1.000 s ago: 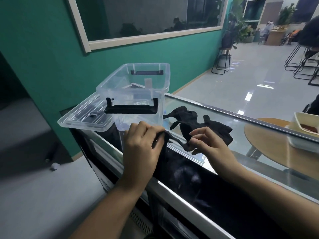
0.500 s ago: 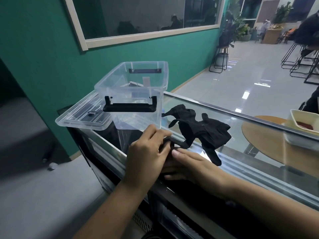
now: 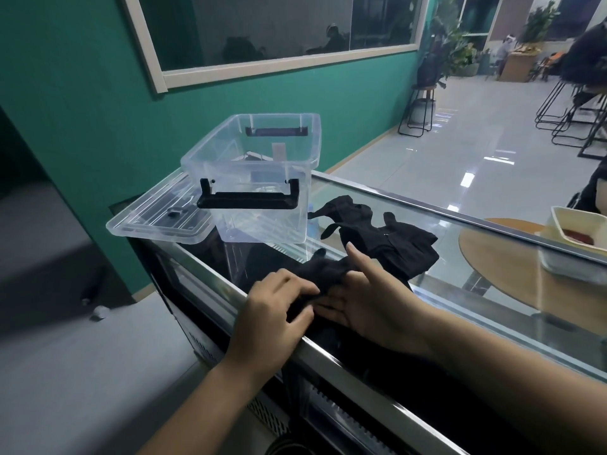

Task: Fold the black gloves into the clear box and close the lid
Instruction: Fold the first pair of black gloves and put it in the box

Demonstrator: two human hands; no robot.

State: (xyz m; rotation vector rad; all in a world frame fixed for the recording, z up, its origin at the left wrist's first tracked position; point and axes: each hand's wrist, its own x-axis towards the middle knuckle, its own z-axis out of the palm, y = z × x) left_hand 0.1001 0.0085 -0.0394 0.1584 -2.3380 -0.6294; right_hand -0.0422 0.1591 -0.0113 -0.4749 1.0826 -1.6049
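Note:
One black glove (image 3: 323,270) lies on the glass counter top (image 3: 476,280) near its front edge. My left hand (image 3: 272,310) grips its near end with curled fingers. My right hand (image 3: 374,300) lies on the same glove, index finger stretched out. A second black glove (image 3: 387,238) lies crumpled just behind, untouched. The clear box (image 3: 259,178) with black handles stands open at the counter's left end. Its clear lid (image 3: 157,218) lies flat beside it on the left, partly under the box.
The counter's metal front rail (image 3: 345,359) runs diagonally under my wrists. A round wooden table (image 3: 505,257) with a cream tray (image 3: 578,231) shows behind the glass at right. Bar stools (image 3: 568,116) stand on the shiny floor beyond. A teal wall is on the left.
The near glove has been pulled away from the other one toward the front edge. My right hand went from pinching it to lying on it; my left hand kept hold.

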